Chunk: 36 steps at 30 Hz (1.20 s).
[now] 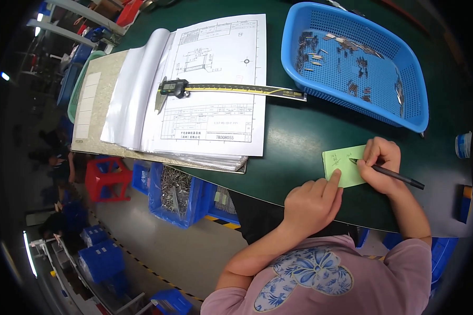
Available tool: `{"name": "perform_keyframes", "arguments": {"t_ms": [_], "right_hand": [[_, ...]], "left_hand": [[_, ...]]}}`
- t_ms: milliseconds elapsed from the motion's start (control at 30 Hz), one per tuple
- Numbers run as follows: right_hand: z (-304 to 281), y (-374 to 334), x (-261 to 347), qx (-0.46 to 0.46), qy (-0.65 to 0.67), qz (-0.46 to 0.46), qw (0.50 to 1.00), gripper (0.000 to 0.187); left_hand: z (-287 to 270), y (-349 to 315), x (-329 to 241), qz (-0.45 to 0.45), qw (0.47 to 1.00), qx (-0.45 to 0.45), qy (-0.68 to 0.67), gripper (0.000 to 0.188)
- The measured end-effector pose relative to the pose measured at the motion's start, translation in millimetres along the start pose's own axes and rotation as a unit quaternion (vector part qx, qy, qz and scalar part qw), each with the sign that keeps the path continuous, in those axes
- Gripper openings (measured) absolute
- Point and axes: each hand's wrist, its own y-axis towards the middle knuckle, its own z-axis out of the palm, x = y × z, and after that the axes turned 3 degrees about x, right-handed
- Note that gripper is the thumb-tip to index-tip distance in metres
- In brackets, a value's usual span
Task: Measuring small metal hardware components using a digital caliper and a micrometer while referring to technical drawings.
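Observation:
A pad of pale green notes (347, 178) lies near the front edge of the dark green table, with a few handwritten marks on it. My left hand (311, 206) pins the pad's lower part with its outstretched index finger, the other fingers curled. A black pen (399, 177) is pinched in my right hand (382, 164), its tip touching the upper right of the note. To the left, a digital caliper (215, 89) rests across a printed technical drawing (215, 131) in an opened binder (92, 100). Neither hand touches the caliper or drawing.
Behind my hands stands a blue perforated basket (347, 97) holding many small dark and silvery metal pins. A white roll-like item (463, 145) sits at the right. Below the table's left edge are a blue bin of metal parts (176, 191) and a red stool (108, 178).

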Motion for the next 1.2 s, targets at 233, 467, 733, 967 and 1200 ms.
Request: {"name": "perform_keyframes", "arguments": {"t_ms": [233, 467, 733, 967, 1200], "right_hand": [[-0.7, -0.3, -1.4, 0.004, 0.003, -0.003, 1.000, 0.025], [-0.2, 2.2, 0.1, 0.001, -0.002, 0.009, 1.000, 0.025], [-2.1, 0.9, -0.4, -0.005, 0.024, 0.051, 0.998, 0.024], [-3.4, -1.7, -4.5, 0.021, 0.039, 0.032, 0.998, 0.025], [-4.9, 0.1, -0.9, 0.024, -0.009, -0.006, 1.000, 0.023]], "left_hand": [[0.4, -0.8, -0.7, -0.003, 1.000, -0.006, -0.011, 0.031], [-0.1, 1.6, 2.5, 0.000, 1.000, 0.006, 0.003, 0.030], [0.3, 1.6, 2.3, -0.009, 0.999, 0.025, 0.026, 0.028], [3.1, -0.8, 3.1, 0.015, 0.999, 0.019, 0.030, 0.030], [2.6, 0.3, 2.3, 0.013, 0.999, 0.018, 0.032, 0.031]]}}
